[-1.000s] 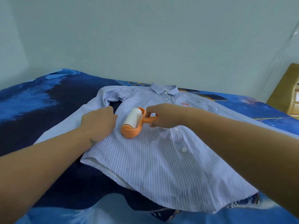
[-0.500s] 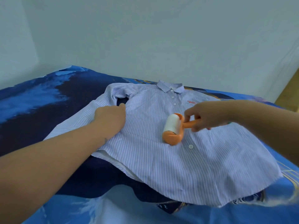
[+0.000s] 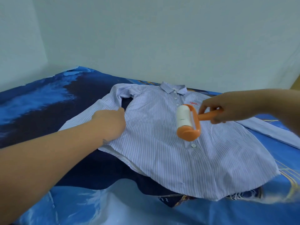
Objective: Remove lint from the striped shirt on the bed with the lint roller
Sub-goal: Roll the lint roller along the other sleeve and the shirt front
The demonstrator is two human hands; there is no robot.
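The striped shirt (image 3: 170, 143) lies spread flat, front up, on the bed (image 3: 40, 101) with its blue cover. The left hand (image 3: 108, 124) presses down on the shirt's side near the sleeve, fingers relaxed. The right hand (image 3: 225, 109) grips the orange handle of the lint roller (image 3: 186, 122), whose white roll rests on the button placket at mid-chest.

Right hand (image 3: 224, 109) gripping lint roller (image 3: 186, 122), left hand (image 3: 108, 122) pressing striped shirt (image 3: 162, 151)
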